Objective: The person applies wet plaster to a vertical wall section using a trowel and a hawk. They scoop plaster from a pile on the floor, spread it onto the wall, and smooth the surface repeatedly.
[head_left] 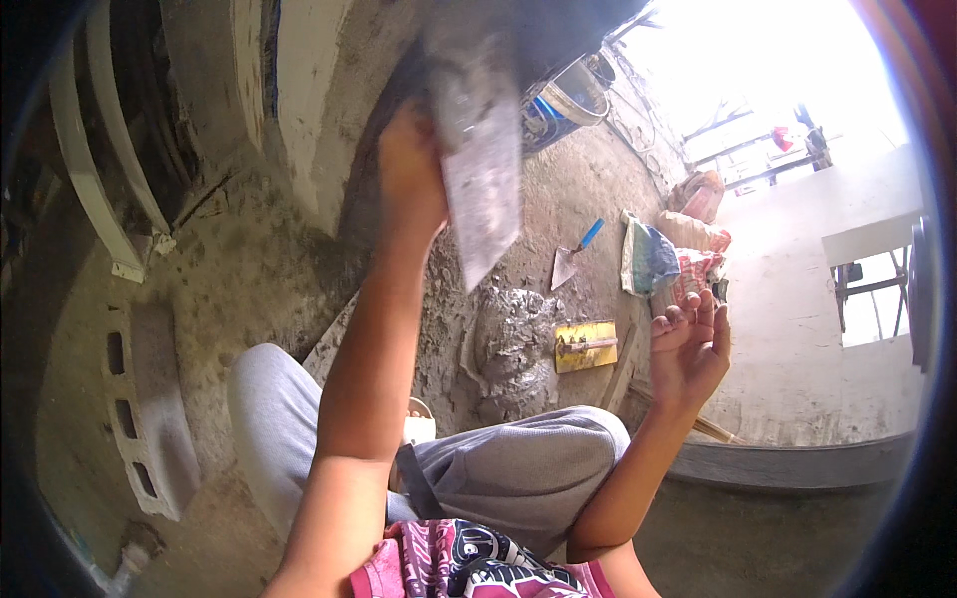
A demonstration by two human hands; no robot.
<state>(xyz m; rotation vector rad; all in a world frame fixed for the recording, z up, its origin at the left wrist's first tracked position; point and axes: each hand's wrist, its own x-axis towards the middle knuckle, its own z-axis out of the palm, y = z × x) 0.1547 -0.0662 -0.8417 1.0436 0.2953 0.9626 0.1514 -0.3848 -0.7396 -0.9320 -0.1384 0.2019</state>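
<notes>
My left hand (411, 164) is raised far forward, closed around a flat steel plastering trowel (483, 194). Grey mortar is smeared on the trowel's upper part, which blurs into the dark surface behind it; its handle is hidden. Out to the right, my right hand (688, 354) is held up with nothing in it, fingers apart and a little curled. On the floor between my arms lies a heap of wet grey mortar (513, 339). A yellow float (586, 346) with a bar handle rests beside the heap, and a pointed trowel (564, 267) with a blue handle lies beyond it.
A bucket (576, 95) stands at the far wall side. Several sacks (698, 239) slump against the white wall (778, 389) on the right. To my left are a hollow concrete block (164, 419) and pale upright strips (90, 169). My knees bend close to the mortar.
</notes>
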